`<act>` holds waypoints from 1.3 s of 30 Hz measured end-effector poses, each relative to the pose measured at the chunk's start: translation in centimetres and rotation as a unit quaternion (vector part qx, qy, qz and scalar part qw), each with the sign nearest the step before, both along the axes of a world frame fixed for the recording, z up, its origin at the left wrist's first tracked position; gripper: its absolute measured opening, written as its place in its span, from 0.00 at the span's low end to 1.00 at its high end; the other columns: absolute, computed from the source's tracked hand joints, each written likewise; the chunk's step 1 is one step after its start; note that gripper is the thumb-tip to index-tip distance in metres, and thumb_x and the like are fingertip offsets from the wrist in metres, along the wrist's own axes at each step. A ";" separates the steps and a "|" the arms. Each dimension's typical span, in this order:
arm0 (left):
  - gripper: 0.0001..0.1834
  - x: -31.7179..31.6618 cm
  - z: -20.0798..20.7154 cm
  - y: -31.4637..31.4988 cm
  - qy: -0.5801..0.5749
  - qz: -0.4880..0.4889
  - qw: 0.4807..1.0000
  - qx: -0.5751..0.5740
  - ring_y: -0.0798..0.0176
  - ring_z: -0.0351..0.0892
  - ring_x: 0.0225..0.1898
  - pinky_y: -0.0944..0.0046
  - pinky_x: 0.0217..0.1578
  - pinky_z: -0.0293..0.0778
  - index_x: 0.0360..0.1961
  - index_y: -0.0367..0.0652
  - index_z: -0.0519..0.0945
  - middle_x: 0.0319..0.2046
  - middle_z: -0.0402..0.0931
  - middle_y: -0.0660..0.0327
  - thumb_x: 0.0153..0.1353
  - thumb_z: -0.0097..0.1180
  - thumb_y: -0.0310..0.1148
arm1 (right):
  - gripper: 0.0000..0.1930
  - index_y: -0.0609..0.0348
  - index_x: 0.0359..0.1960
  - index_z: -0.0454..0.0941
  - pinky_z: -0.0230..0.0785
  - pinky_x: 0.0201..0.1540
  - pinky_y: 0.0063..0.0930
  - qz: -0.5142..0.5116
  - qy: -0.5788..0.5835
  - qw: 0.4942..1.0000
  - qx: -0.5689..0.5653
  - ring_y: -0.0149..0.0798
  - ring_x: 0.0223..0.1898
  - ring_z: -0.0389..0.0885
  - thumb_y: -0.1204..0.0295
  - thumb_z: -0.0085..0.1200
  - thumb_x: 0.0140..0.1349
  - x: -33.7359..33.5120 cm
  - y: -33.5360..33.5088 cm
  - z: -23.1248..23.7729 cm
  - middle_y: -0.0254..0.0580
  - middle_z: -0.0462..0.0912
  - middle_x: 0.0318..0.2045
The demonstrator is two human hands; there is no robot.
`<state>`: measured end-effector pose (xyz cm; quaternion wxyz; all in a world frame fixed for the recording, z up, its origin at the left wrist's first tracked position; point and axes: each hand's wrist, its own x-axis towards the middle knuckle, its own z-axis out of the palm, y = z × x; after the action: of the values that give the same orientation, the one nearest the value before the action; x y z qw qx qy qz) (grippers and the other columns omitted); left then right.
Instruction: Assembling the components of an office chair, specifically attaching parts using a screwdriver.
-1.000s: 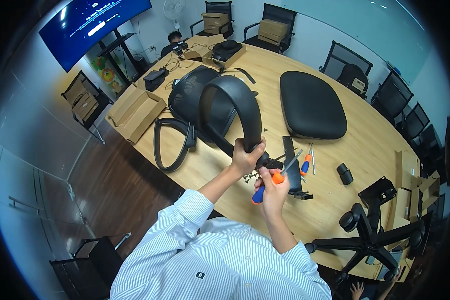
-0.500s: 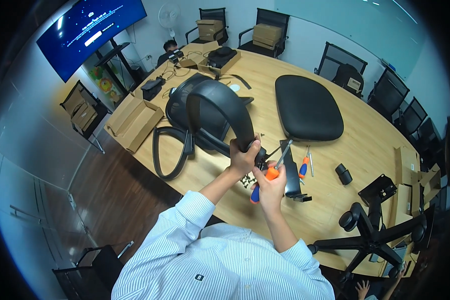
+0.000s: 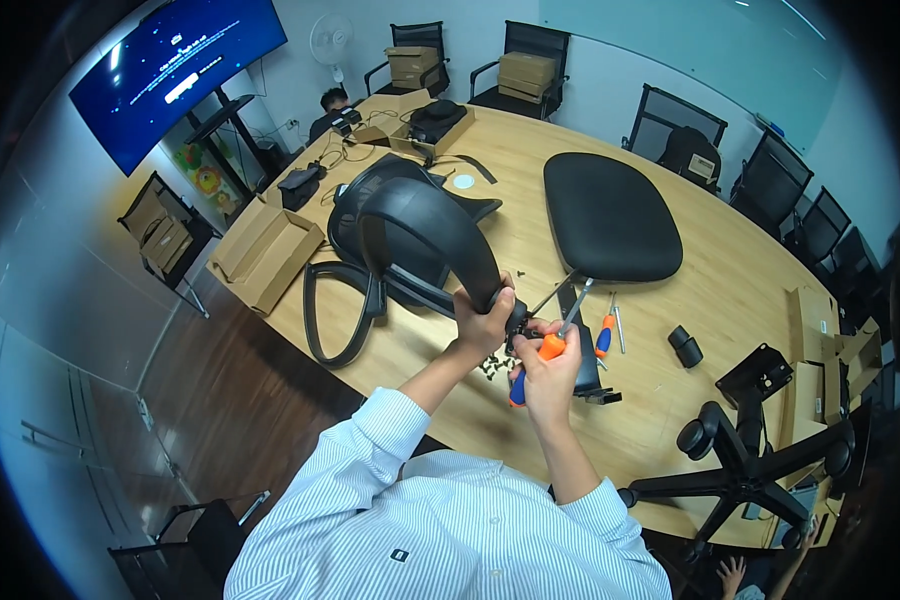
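Note:
My left hand (image 3: 483, 322) is wrapped round the lower end of a black, curved chair armrest (image 3: 435, 222), which stands tilted up off the table. Close beside it, my right hand (image 3: 550, 372) holds a screwdriver (image 3: 553, 346) with an orange and blue handle, its shaft pointing up and away to the right. The right fingertips are at the armrest's end; what they touch there is partly hidden. Several dark screws (image 3: 494, 367) lie on the table below the hands. A long black metal bracket (image 3: 588, 370) lies just right of them, partly covered by my right hand.
A second armrest loop (image 3: 315, 325) and a black chair back (image 3: 345, 235) lie to the left, near an open carton (image 3: 260, 250). Beyond the hands is a black seat cushion (image 3: 613, 215). Another screwdriver (image 3: 605, 335) lies right; a wheeled chair base (image 3: 745, 475) stands near right.
The armrest tilts slightly lower to the left. My right hand and the screwdriver have shifted a little to the right, still close to the armrest's end. Both grips stay the same.

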<state>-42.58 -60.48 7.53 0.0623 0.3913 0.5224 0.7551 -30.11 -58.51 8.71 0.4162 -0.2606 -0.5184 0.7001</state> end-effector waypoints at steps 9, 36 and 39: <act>0.10 0.3 -0.8 -0.7 -0.049 -0.019 0.999 -0.004 0.74 0.66 0.20 0.69 0.22 0.64 0.22 0.35 0.74 0.17 0.68 0.68 0.58 0.52 0.30 | 0.14 0.56 0.39 0.61 0.71 0.16 0.19 0.013 0.014 0.996 -0.088 0.27 0.24 0.78 0.75 0.58 0.63 -0.2 -0.2 -0.1 0.41 0.77 0.33; 0.11 0.7 -2.9 -0.6 -0.039 0.022 0.998 -0.040 0.74 0.67 0.20 0.67 0.22 0.64 0.23 0.36 0.75 0.16 0.68 0.67 0.60 0.52 0.31 | 0.11 0.62 0.35 0.65 0.73 0.32 0.27 -0.121 -0.108 0.908 0.388 0.34 0.31 0.78 0.82 0.58 0.60 0.4 -0.4 -3.1 0.47 0.77 0.37; 0.11 -0.2 -2.9 -0.8 -0.063 0.026 0.996 -0.050 0.74 0.68 0.20 0.68 0.23 0.65 0.23 0.36 0.75 0.16 0.69 0.68 0.60 0.51 0.31 | 0.12 0.63 0.34 0.67 0.73 0.37 0.35 -0.091 -0.101 0.889 0.437 0.46 0.34 0.80 0.81 0.60 0.57 1.3 0.7 -3.9 0.49 0.79 0.39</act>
<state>-42.75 -61.27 4.61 0.0952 0.3255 0.5647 0.7524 -28.81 -57.84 4.85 0.4957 -0.1674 -0.7850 0.3316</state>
